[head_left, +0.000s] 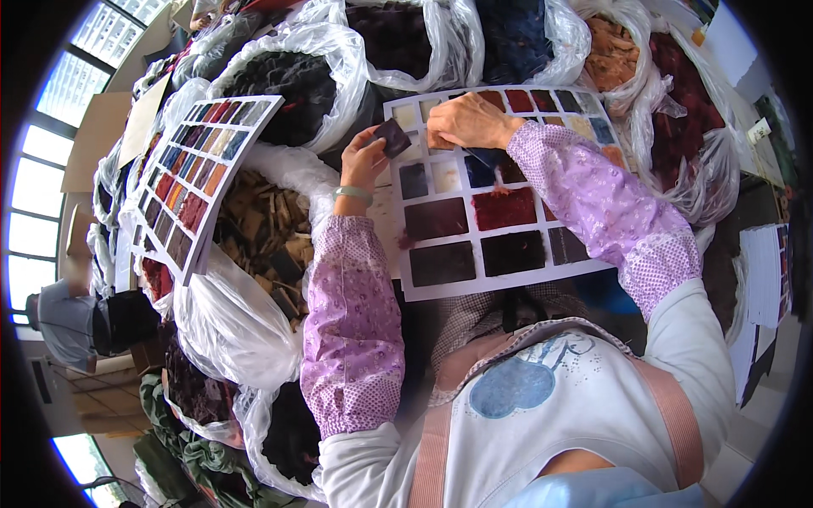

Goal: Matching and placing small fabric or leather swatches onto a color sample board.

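Between thumb and fingers, my left hand (364, 161) pinches a small dark purple swatch (393, 138) at the left edge of a white sample board (457, 286). Rows of coloured fabric swatches cover this board: dark brown ones low down, a deep red swatch (504, 208) in the middle, cream and mixed colours higher up. Over the board's upper part, my right hand (474, 121) has its fingers curled down onto a swatch spot. Whatever lies under those fingertips is hidden. Both forearms wear purple flowered sleeve covers.
A stack of similar swatch boards (193, 182) leans at the left. Plastic-lined bags surround me, holding black pieces (288, 89), tan pieces (262, 220), orange pieces (611, 52) and dark red pieces (677, 102). More boards (762, 275) stand at the right. Another person (72, 322) is at far left.
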A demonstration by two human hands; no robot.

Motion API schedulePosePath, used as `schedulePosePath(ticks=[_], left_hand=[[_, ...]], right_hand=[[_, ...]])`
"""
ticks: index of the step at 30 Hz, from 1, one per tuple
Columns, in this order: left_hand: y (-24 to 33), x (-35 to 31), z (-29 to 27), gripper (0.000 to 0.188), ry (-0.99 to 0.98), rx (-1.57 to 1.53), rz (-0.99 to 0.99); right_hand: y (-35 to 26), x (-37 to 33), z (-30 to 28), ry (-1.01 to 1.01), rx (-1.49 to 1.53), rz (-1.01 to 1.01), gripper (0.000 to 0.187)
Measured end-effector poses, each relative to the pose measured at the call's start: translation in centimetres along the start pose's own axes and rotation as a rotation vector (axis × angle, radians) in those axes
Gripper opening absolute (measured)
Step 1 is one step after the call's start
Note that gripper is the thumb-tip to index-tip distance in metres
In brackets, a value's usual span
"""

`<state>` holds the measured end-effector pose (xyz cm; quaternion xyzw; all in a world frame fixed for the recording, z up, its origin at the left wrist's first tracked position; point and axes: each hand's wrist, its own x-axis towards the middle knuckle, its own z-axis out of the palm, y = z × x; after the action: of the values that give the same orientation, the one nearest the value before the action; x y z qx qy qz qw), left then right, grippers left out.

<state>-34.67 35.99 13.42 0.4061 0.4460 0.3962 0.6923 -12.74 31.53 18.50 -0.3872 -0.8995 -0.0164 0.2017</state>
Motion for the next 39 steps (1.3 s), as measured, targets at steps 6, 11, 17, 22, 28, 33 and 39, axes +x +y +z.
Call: schedulePosePath(ticks=[6, 11, 17, 22, 28, 33, 39], left_hand=[[-0.8, 0.9, -0.4, 0.026, -0.062, 0.017, 0.023], [-0.8, 0.8, -0.8, 0.026, -0.057, 0.009, -0.001], [-0.4, 0.2, 0.7, 0.030, -0.070, 0.087, 0.042], [-0.1, -0.4, 1.0, 0.030, -0.025, 0.108, 0.039], [0.2, -0.6, 1.5, 0.029, -0.025, 0.115, 0.055], [-0.2, -0.8, 1.1, 0.027, -0.018, 0.117, 0.062], [-0.1, -0.6, 1.6, 0.027, 0.000, 0.205, 0.096]], right_hand=[[-0.3, -0.1, 0.1, 0.035, -0.067, 0.002, 0.005], [-1.3, 0.6, 0.9, 0.073, -0.121, -0.054, 0.007], [-1.9, -1.1, -1.0, 0.007, 0.040, 0.001, 0.005], [-4.5, -1.8, 0.2, -0.021, -0.024, -0.084, 0.006], [-4.6, -2.2, 0.0, -0.061, -0.067, -0.060, 0.008], [-3.1, -2.2, -0.6, 0.012, 0.058, 0.005, 0.004], [-3.8, -2.5, -1.0, 0.048, 0.008, -0.034, 0.004]])
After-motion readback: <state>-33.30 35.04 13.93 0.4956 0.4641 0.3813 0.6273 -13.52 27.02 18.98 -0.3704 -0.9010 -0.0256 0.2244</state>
